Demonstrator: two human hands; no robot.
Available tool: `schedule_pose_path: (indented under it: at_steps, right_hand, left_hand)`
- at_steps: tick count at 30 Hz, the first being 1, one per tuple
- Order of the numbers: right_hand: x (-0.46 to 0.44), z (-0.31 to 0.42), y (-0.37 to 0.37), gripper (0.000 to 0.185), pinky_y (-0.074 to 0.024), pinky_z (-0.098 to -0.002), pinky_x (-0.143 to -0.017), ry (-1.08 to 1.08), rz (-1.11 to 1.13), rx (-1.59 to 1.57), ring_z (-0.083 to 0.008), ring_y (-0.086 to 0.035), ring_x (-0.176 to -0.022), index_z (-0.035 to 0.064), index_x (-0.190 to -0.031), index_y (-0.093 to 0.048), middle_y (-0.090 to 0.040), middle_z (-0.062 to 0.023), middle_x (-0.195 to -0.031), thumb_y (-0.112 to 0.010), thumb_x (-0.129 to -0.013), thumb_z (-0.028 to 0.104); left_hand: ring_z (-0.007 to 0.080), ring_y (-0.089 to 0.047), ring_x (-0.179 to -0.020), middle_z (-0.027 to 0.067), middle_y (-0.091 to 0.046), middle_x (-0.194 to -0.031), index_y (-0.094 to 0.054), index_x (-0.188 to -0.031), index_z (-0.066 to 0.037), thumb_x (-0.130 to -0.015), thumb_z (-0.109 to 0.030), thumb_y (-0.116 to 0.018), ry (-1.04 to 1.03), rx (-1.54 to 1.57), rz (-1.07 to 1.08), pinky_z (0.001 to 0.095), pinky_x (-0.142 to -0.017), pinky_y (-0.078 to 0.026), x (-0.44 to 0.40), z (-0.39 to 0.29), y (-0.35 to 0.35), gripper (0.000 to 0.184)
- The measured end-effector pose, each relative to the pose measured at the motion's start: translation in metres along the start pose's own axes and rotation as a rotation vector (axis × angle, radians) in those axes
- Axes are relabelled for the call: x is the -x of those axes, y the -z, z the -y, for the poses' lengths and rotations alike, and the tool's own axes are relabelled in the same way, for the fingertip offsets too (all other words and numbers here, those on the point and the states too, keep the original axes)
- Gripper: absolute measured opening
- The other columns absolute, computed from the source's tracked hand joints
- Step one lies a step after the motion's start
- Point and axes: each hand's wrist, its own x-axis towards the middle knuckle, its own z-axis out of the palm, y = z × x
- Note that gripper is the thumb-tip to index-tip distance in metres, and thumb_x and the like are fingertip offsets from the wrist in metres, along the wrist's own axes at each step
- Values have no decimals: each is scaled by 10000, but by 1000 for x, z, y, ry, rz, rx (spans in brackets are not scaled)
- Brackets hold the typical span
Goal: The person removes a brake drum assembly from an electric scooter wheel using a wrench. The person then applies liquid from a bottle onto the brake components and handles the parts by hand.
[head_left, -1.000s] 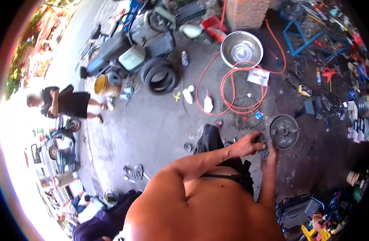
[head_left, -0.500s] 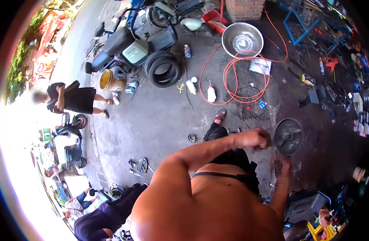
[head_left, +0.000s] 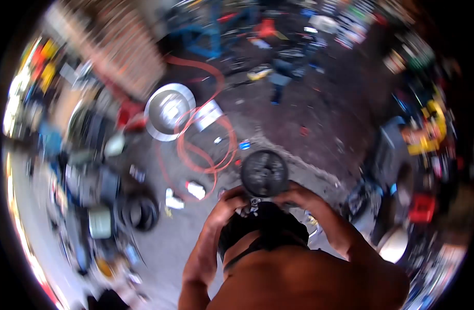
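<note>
A round dark pan (head_left: 265, 173) is in front of my waist, with small grey pieces showing dimly inside it. At its lower right rim, my right hand (head_left: 298, 196) is closed on the edge. My left hand (head_left: 230, 204) is near the lower left rim, its fingers curled. Something small and greyish shows at its fingertips, too blurred to name. Whether those fingers touch the pan, I cannot tell. Both forearms reach up from the bottom of the view.
A coiled orange hose (head_left: 232, 142) lies beyond the pan, beside a shiny metal basin (head_left: 170, 112). White bottles (head_left: 195, 189) are on the floor to the left. Black tires (head_left: 140, 213) lie further left. Blurred tools and parts litter the far side and right.
The view has swung to the right and blurred. The pan now sits in front of my body, and my left hand has come in close to its rim.
</note>
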Motion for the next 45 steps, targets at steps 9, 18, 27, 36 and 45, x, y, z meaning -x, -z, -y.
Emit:
schedule_pose_path:
  at_steps: [9, 18, 27, 36, 45]
  right_hand:
    - [46, -76, -76, 262, -442, -279, -636, 478, -472, -766, -105, -563, -705, 9, -924, -648, -617, -21, -770, -718, -766, 207]
    - [92, -157, -155, 259, -411, -243, -650, 760, -858, -861, -74, -526, -732, 42, -949, -661, -633, 30, -810, -714, -754, 204]
    - [234, -342, -154, 283, -312, -265, -506, 760, -1077, -827, -66, -430, -599, 62, -826, -670, -529, 70, -655, -710, -750, 333]
    - [349, -485, -203, 253, -371, -255, -583, 755, -1185, -1138, -94, -511, -697, 56, -903, -665, -627, 7, -804, -687, -755, 259]
    - [400, -518, -183, 249, -345, -230, -591, 1067, -1569, -1558, -77, -519, -671, 75, -875, -683, -631, 17, -748, -697, -747, 288]
  left_hand:
    - [112, -429, -468, 32, -479, -582, -545, -925, 8, -814, -122, -566, 285, -166, 388, 259, -478, -424, -51, -10, -35, 171]
    - [109, -454, -494, 29, -487, -598, -516, -821, -35, -785, -153, -613, 467, -545, 830, 286, -506, -465, -31, 26, -102, 157]
    - [128, -449, -478, 32, -481, -562, -590, -787, 2, -727, -155, -622, 570, -725, 1024, 309, -506, -461, 26, 210, -266, 171]
    - [135, -468, -495, 30, -493, -552, -566, -609, -18, -719, -142, -609, 836, -1041, 1405, 310, -509, -447, 74, 350, -391, 171]
    - [105, -448, -504, 20, -477, -600, -565, -912, 34, -775, -189, -621, 911, -1072, 1603, 278, -507, -456, 103, 447, -513, 267]
